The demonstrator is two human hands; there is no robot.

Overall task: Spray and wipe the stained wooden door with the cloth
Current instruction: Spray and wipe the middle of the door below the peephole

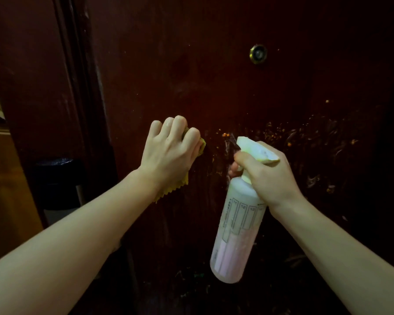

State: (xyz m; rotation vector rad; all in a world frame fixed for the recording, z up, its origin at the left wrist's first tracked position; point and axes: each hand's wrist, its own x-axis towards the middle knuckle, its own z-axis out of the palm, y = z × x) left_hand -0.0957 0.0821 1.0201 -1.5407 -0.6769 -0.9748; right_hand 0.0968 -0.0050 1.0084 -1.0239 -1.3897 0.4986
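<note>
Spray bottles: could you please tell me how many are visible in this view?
1. The spray bottle is held by its neck in the right hand, nozzle toward the stained door, right of the left hand with the cloth. Others may lie outside the frame.

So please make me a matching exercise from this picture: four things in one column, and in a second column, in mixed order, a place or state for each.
Things:
1. yellow cloth with zigzag edge
2. white plastic spray bottle
3. round brass peephole
4. orange crumbly stains

Places or states:
A. set in the dark wooden door, upper right
B. pressed to the door under the left hand
C. spattered on the door right of the hands
D. gripped at the neck by the right hand

Pairs: 1-B, 2-D, 3-A, 4-C
</note>
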